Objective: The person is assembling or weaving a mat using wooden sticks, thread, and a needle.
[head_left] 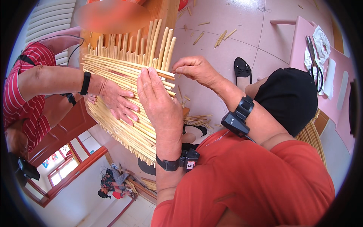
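A mat of pale wooden sticks (124, 125), laid closely side by side, lies in front of me. Crossing sticks (165, 45) rise at its far edge. My left hand (160, 100) rests on the mat near its right end, fingers stretched out and touching the far sticks. Just right of the stick ends is my right hand (198, 70), thumb and finger pinched together; whatever it may hold is too small to make out. A co-worker's hand (121, 100) presses flat on the mat from the left; their other hand is mostly hidden.
A wooden table (168, 11) stands beneath and beyond the mat. Cut stick pieces (221, 38) are scattered on the tiled floor. At right, black scissors (313, 60) and white cloth lie on a pink chair (298, 41). Another person (111, 179) sits in the background near more sticks.
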A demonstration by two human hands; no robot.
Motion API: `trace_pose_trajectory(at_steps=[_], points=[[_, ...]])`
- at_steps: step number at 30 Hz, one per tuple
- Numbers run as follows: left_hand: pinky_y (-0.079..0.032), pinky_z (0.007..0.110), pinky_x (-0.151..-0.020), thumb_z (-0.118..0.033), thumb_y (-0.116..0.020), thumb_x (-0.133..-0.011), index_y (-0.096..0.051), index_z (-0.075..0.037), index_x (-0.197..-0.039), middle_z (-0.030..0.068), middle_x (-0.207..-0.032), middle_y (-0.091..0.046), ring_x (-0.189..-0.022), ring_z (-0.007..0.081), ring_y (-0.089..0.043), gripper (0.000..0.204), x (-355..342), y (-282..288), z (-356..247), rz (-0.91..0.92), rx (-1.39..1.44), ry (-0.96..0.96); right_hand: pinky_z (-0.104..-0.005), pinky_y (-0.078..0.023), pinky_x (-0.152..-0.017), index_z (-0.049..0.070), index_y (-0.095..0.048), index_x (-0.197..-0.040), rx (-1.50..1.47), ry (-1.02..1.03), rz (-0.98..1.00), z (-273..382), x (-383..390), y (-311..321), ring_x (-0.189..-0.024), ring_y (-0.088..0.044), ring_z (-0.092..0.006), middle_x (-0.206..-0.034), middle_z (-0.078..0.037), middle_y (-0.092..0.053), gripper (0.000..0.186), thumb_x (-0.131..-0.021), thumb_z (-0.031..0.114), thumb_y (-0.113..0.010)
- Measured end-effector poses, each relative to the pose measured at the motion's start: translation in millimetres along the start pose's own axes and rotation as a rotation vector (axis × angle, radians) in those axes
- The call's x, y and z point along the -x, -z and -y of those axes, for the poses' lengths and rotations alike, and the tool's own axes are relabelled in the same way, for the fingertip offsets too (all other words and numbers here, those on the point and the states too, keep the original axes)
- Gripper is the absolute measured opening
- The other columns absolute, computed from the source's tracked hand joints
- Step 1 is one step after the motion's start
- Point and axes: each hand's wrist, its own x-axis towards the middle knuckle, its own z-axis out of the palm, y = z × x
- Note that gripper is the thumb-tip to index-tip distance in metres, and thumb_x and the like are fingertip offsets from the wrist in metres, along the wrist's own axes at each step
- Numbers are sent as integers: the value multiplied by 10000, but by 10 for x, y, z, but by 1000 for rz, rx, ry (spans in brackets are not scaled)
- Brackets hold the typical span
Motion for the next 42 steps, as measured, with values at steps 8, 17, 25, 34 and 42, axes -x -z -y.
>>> trace_pose_trajectory(at_steps=[8,17,25,34,42], points=[[-359,483,-1072,152,-573,-686,-418,77,-1357,261,-1377,-450,-1284,425,-428,693,-11,40,-17,13,46,-9,-189,-365,-518,61,-721,-925,-10,-19,-16,-27,-26,50,-580,-428,-39,-748,32,-636,104,-896,134,-652],[-356,482,-1072,155,-574,-675,-423,78,-1354,257,-1381,-451,-1281,422,-431,699,-20,46,-45,19,33,-13,-195,-377,-536,65,-721,-924,3,20,-11,-20,-48,72,-597,-435,-40,-757,37,-644,109,-897,148,-656],[-351,484,-1065,163,-568,-661,-431,63,-1358,244,-1380,-460,-1269,420,-434,717,-17,26,-10,5,71,-5,-193,-373,-537,72,-722,-921,64,54,-19,8,-95,47,-596,-435,-35,-764,47,-648,114,-899,157,-649],[-295,504,-1093,52,-720,-647,-322,27,-1431,234,-1465,-341,-1317,433,-356,881,-40,119,10,93,172,19,-202,-373,-529,68,-725,-913,63,65,-17,-3,-147,23,-592,-438,-39,-755,38,-648,115,-893,150,-647],[-252,508,-1122,-146,-855,-631,-282,21,-1451,242,-1507,-269,-1373,422,-278,1015,-42,230,2,216,288,86,-199,-389,-549,59,-722,-927,41,21,-14,23,-143,32,-612,-448,-41,-795,31,-670,116,-896,128,-634]])
